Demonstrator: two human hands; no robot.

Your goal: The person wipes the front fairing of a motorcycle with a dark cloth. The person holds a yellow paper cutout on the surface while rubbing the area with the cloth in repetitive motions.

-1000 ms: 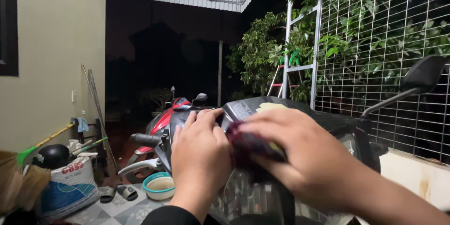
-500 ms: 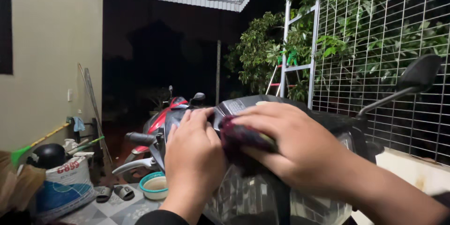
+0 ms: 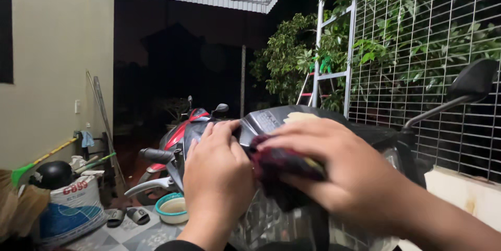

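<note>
While the left hand (image 3: pixel 216 170) lies flat with fingers together on the dark front cowl of the near motorcycle (image 3: pixel 292 120), the right hand (image 3: pixel 347 170) presses a dark red cloth (image 3: pixel 282 165) against the same panel, fingers curled over the cloth and pinching it against the palm. Cloth sits just right of the left hand, touching the cowl's upper edge. Left hand holds nothing; it only rests on the panel beside the handlebar lever (image 3: pixel 148 184). Right mirror (image 3: pixel 472 81) stands up on its stalk, well apart from both hands. Behind: a red motorcycle (image 3: pixel 180 131), a teal basin (image 3: pixel 172 208) on the tiled floor, sandals (image 3: pixel 128 216), a printed sack (image 3: pixel 73 206), a black helmet (image 3: pixel 52 173), a wire fence (image 3: pixel 433 47) with foliage.
</note>
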